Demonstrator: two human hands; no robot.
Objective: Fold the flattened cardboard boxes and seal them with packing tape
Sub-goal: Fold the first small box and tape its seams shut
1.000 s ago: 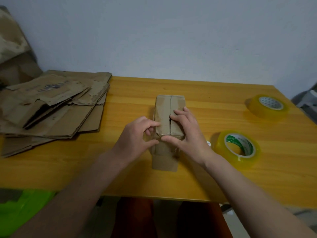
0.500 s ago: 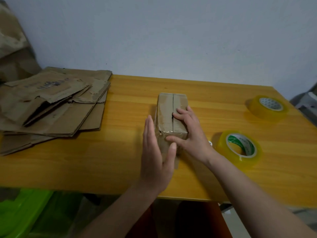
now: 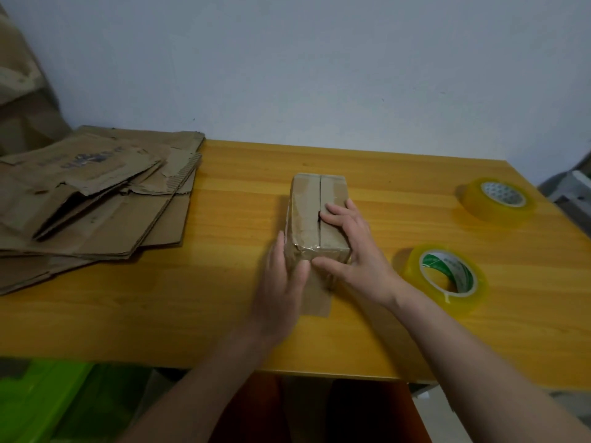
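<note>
Sliding fwd along the near-left side of the cardboard box since half a sec ago: left hand, palm now pressing flat against the box's side, fingers straight and together, thumb reaching across the near end face. Lying in much the same spot as before: right hand, fingers spread wide, resting flat on the box top w/ fingertips at the centre seam, thumb pressing on the near top edge. No curling or pinching by either hand.

Head view: sitting upright mid-counter, box w/ top flaps closed, clear tape glinting over the near end. Lying flat on the counter's left end, partly overhanging: stack of flattened boxes. Sitting just right of the right wrist: tape roll w/ green core. Resting farther back near the right edge: second tape roll. Showing below the counter at bottom left: green bin.
</note>
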